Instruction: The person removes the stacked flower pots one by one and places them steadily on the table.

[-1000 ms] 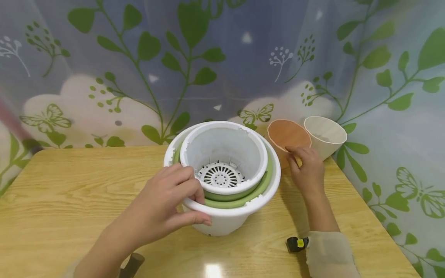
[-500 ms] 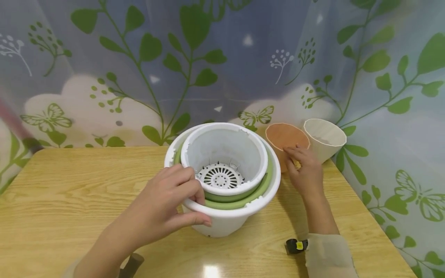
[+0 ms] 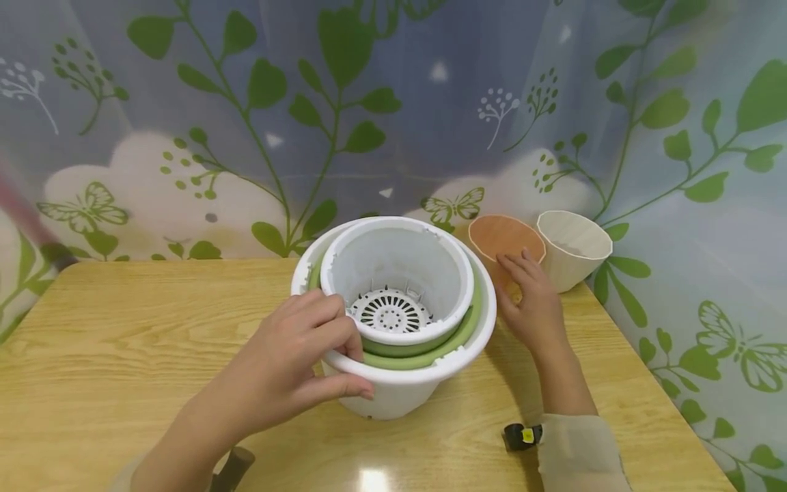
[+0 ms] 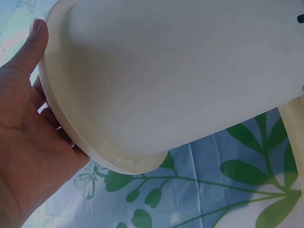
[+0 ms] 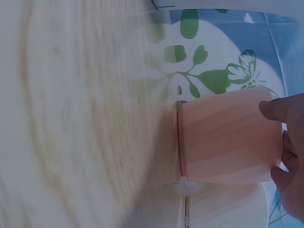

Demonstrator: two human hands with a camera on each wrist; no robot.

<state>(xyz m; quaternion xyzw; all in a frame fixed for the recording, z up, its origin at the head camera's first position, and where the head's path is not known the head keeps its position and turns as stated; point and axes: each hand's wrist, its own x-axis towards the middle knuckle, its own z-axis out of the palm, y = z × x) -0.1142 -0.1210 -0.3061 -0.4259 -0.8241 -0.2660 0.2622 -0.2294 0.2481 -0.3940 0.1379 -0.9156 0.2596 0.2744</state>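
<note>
A stack of nested round flower pots stands mid-table in the head view: a large white pot (image 3: 393,393) outside, green rims (image 3: 424,359) within it, and a smaller white pot (image 3: 399,253) with a slotted base innermost. My left hand (image 3: 301,342) grips the outer pot's near-left rim, fingers inside and thumb outside; the left wrist view shows that rim (image 4: 102,159) from below. At the back right is an orange flower pot (image 3: 507,236). My right hand (image 3: 536,307) pinches its near rim, the thumb against the orange wall (image 5: 228,137) in the right wrist view.
A cream flower pot (image 3: 578,236) stands right beside the orange one, near the table's right edge. Leaf-patterned fabric (image 3: 393,137) hangs behind and to the right of the wooden table (image 3: 154,328). A black strap piece (image 3: 519,436) shows by my right sleeve.
The orange pot has shifted slightly left, away from the cream pot, and my right hand has moved left with it. My left hand and the nested pots have stayed in place.
</note>
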